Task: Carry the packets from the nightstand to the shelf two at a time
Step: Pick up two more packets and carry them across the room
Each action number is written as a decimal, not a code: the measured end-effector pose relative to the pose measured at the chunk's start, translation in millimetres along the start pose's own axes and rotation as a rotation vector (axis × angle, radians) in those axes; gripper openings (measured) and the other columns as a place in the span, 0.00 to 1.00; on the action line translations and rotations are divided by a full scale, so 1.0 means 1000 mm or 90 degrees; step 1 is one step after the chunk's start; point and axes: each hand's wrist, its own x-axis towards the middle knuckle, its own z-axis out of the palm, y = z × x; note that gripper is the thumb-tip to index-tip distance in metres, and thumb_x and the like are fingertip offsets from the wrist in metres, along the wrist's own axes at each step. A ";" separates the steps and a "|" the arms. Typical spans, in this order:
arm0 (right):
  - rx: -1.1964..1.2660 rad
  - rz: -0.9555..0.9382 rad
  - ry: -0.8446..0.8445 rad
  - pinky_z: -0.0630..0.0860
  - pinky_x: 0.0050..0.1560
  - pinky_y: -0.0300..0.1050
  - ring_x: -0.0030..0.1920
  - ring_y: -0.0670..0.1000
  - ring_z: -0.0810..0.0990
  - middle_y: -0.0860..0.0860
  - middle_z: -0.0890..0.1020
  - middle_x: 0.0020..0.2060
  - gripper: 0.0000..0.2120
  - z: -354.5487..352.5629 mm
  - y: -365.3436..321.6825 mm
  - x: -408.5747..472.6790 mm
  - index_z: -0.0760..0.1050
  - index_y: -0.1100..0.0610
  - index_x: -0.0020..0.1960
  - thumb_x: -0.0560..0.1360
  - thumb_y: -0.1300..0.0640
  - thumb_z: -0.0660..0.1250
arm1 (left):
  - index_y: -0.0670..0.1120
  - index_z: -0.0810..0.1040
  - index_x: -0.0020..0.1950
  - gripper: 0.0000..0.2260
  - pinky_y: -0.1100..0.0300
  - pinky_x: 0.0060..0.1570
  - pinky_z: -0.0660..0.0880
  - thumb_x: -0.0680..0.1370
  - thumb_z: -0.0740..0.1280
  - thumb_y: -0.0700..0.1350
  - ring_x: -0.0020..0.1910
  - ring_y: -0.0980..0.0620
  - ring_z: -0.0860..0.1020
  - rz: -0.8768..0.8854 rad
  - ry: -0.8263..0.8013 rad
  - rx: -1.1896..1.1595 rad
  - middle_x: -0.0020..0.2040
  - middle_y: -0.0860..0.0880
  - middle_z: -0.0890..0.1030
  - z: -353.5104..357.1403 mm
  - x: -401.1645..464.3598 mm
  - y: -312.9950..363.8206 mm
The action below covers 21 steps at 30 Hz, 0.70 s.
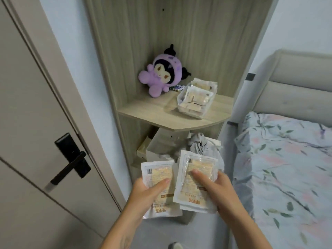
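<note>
A bedroom corner: a wood-grain shelf (pixel 172 119) stands between a door (pixel 36 123) at nine o'clock and a bed (pixel 287 168) at three o'clock. On the shelf board, at twelve o'clock from the hands, a purple plush toy (pixel 161 76) sits beside a clear tray (pixel 195 99) already stuffed with packets.

Both hands are loaded below the board, toward six o'clock. The left hand (pixel 149 193) pinches one packet (pixel 158 178), thumb pressed across its face. The right hand (pixel 215 187) pinches another packet (pixel 195 178) the same way, thumb on top and fingers curled behind; a second layer seems to peek from under it, though I cannot tell for sure.

Each packet's long axis runs roughly six to twelve o'clock, printed end toward the person, plain end aimed at the shelf.

To finish well, I would lift both up and forward, clear the board's curved front edge, then lay them flat onto the tray pile, one hand first so the two do not collide.
</note>
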 end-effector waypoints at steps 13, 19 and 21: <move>-0.003 -0.096 -0.087 0.82 0.49 0.46 0.49 0.56 0.86 0.56 0.86 0.48 0.14 -0.065 -0.112 0.196 0.79 0.59 0.56 0.73 0.54 0.67 | 0.61 0.64 0.70 0.25 0.47 0.57 0.78 0.74 0.61 0.61 0.58 0.50 0.80 0.129 -0.048 -0.094 0.61 0.50 0.79 0.131 0.199 0.119; -0.060 -0.141 -0.148 0.80 0.51 0.43 0.55 0.52 0.83 0.54 0.83 0.56 0.22 -0.061 -0.133 0.250 0.68 0.54 0.67 0.76 0.53 0.69 | 0.54 0.75 0.57 0.26 0.53 0.47 0.82 0.64 0.73 0.64 0.48 0.52 0.83 0.054 -0.088 -0.098 0.52 0.50 0.82 0.152 0.228 0.157; -0.074 -0.115 -0.151 0.80 0.49 0.40 0.55 0.49 0.83 0.52 0.82 0.57 0.26 -0.059 -0.137 0.262 0.61 0.46 0.67 0.74 0.52 0.70 | 0.51 0.76 0.51 0.23 0.47 0.51 0.81 0.63 0.77 0.60 0.48 0.49 0.84 0.042 -0.079 -0.118 0.47 0.49 0.85 0.155 0.238 0.159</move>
